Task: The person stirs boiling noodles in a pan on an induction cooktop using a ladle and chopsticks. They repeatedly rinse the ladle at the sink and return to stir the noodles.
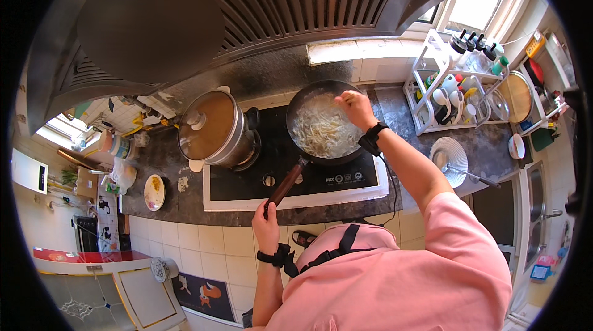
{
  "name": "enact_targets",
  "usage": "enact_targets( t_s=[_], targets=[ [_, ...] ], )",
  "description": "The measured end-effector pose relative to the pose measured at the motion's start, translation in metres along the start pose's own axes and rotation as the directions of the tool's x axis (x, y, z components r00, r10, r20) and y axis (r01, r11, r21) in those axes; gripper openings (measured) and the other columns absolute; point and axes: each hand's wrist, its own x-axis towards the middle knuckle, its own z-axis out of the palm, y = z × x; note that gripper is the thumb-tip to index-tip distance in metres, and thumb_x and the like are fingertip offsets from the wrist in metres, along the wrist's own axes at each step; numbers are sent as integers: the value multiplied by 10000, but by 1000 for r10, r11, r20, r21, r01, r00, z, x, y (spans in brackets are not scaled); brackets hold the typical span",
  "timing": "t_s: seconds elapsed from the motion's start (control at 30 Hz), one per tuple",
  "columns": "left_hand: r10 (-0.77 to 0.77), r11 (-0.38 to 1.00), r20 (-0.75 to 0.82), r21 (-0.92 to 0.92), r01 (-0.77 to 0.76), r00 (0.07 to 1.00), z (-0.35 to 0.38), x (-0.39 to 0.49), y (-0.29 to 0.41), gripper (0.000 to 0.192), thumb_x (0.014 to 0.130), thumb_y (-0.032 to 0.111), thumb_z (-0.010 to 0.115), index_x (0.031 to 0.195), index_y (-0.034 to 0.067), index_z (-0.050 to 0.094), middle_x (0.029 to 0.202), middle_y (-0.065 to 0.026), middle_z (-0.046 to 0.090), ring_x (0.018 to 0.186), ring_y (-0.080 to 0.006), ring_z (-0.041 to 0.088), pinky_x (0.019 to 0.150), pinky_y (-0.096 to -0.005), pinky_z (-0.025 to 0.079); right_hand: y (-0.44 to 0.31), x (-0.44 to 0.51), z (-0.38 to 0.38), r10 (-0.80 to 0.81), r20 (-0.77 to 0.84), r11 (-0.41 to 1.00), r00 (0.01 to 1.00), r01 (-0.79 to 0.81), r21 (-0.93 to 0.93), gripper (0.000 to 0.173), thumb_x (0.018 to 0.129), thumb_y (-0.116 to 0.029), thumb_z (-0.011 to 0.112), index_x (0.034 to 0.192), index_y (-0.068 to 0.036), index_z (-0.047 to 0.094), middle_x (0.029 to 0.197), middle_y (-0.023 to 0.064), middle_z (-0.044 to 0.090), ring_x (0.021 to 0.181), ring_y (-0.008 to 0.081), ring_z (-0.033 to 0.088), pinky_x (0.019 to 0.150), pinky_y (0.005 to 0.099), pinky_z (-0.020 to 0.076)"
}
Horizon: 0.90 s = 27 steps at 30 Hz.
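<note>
My left hand [266, 224] grips the brown handle [288, 185] of a dark frying pan [296, 97] on the right burner. Pale strands of food [322, 129], perhaps noodles, lie in whitish bubbling liquid inside it. Over the pan's far right side, my right hand [356, 107] has its fingers curled around what look like thin wooden chopsticks; most of their length is hidden. On the left burner stands a large metal pot [237, 138] under a glass lid [206, 127] with a round knob. Both sit on a black glass gas hob [278, 145].
A range hood [278, 20] hangs low over the hob. Left on the counter is a plate with food scraps [154, 194]. To the right stand a white rack of bottles [444, 85], a ribbed glass bowl [449, 157] holding a long-handled utensil, and a small bowl [516, 146].
</note>
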Motion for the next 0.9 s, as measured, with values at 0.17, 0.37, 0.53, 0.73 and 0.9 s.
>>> enact_targets(
  t_s=[0.17,0.37,0.53,0.73,0.9],
  targets=[
    [63,998,-26,12,-63,998,1,1,-3,401,1014,355,613,1152,-18,667,904,-147,702,770,-233,627,711,-338,498,-23,-33,-19,61,196,996,979,-71,48,273,931,-262,728,863,1,704,728,174,665,635,271,645,597,352,497],
    [43,999,-10,-5,-43,999,1,2,-2,397,1014,348,614,1150,-21,669,877,-143,694,746,-222,614,690,-338,493,-42,-59,-58,135,253,988,958,-149,36,285,939,-261,723,895,21,719,668,153,663,582,180,617,557,333,481],
    [34,999,0,-4,-34,999,-1,3,-1,396,1015,347,611,1145,-24,668,864,-141,693,735,-218,612,679,-338,490,-52,-78,-80,200,176,973,964,-216,80,285,930,-273,731,911,11,725,686,151,679,579,189,611,572,342,490],
    [26,1000,10,-15,-26,1000,-1,1,0,398,1016,350,611,1147,-21,669,873,-147,698,742,-225,620,688,-340,494,-54,-80,-51,-225,304,972,926,233,10,202,906,-221,738,858,-26,713,824,137,683,747,352,661,657,395,525],
    [22,1000,7,-6,-22,1000,-2,3,1,396,1015,348,613,1155,-18,668,887,-152,701,755,-232,627,697,-343,498,-35,-56,-50,-57,-130,984,990,78,163,191,945,-192,707,884,-12,687,848,166,702,726,302,697,625,341,529]
  ],
)
